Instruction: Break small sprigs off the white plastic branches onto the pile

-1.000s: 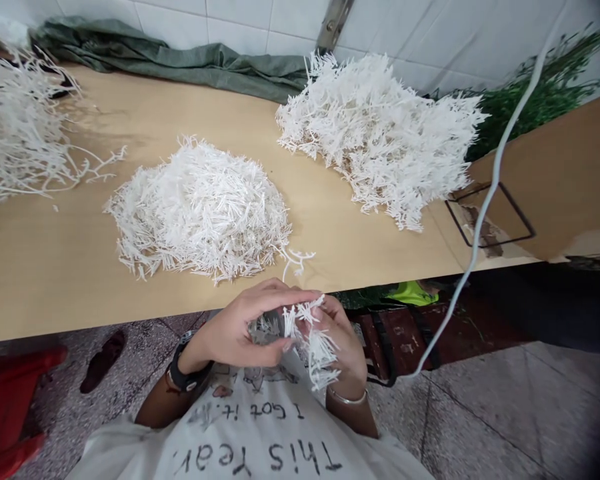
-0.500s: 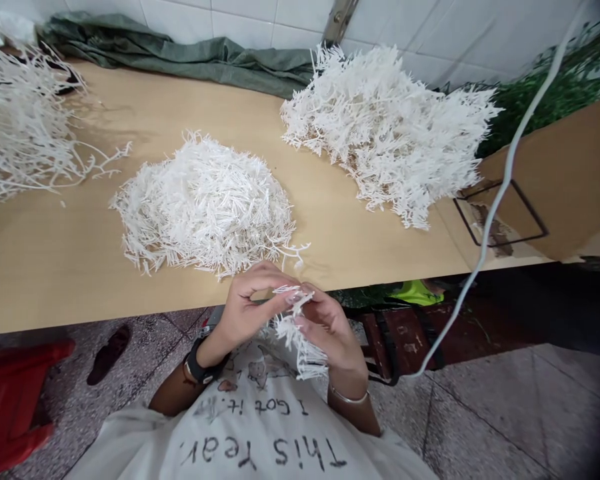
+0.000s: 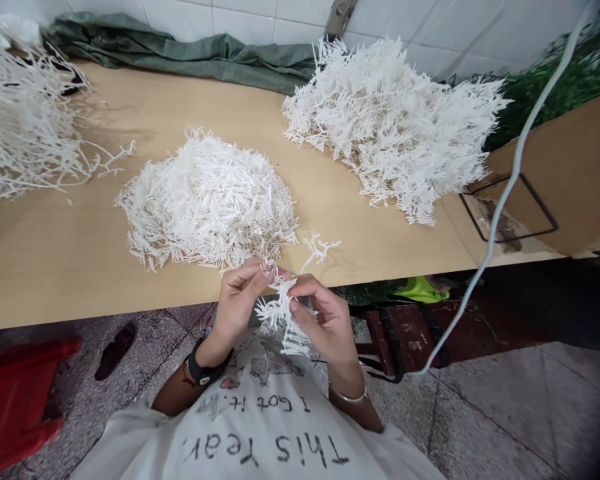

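though upside-down, shirt lettering (image 3: 283,448): "this year."

I seem to be in a workshop: heaps of loose white sprigs (image 3: 215,197) line my tabletop (image 3: 70,267), cardboard (image 3: 580,180) sits at its right end, and a tiled wall (image 3: 250,19) backs its far edge.

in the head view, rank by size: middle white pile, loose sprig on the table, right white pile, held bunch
1. Right white pile
2. Middle white pile
3. Held bunch, partly covered
4. Loose sprig
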### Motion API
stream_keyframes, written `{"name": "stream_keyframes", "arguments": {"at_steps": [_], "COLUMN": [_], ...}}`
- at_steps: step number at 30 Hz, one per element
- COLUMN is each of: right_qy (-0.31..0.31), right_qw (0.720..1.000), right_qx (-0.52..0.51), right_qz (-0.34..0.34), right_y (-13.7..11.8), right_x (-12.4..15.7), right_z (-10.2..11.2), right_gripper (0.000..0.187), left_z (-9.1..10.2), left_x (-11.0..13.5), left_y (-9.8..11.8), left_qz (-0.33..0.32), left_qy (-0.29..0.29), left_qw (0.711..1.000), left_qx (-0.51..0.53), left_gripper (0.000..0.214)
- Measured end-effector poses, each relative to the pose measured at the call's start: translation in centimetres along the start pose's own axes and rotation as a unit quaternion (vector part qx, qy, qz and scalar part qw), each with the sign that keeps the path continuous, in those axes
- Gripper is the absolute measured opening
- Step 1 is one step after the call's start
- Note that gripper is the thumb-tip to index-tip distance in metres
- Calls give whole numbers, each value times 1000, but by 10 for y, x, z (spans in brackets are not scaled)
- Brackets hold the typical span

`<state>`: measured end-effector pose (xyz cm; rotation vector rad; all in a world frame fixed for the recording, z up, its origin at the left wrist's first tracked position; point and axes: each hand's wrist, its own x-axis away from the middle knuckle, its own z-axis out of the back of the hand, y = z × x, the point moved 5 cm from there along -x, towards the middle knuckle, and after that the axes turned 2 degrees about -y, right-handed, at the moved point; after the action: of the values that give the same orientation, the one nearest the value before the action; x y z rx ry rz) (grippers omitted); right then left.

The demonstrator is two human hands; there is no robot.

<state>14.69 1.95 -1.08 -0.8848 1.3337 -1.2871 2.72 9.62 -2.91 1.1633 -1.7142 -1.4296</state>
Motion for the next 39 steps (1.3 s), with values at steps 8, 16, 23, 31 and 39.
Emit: {"name": "stream_keyframes", "arguments": {"at_steps": [8, 16, 23, 31, 39], "right_qy": [67, 57, 2, -22, -72], "right_qw": [989, 983, 997, 999, 996], "right_qx": [94, 152, 75, 43, 60], "right_qz": [96, 84, 9, -15, -7], "right_y": [-8, -7, -1, 1, -2], "right_x": [4, 2, 1, 1, -1], "right_z": [-2, 4, 9, 8, 3], "right_gripper": [16, 12, 5, 5, 8], "left_z": [9, 11, 15, 4, -4], "left_x": [5, 2, -6, -12, -12], "left_y": [-4, -1, 10, 24, 21], "left_qz": [20, 6, -31, -27, -21], "left_qy": [-8, -173, -308, -362, -344], "left_qw": [999, 982, 946, 920, 920], "left_qx": [-26, -72, -101, -151, -183], "left_gripper": [27, 27, 43, 32, 21]}}
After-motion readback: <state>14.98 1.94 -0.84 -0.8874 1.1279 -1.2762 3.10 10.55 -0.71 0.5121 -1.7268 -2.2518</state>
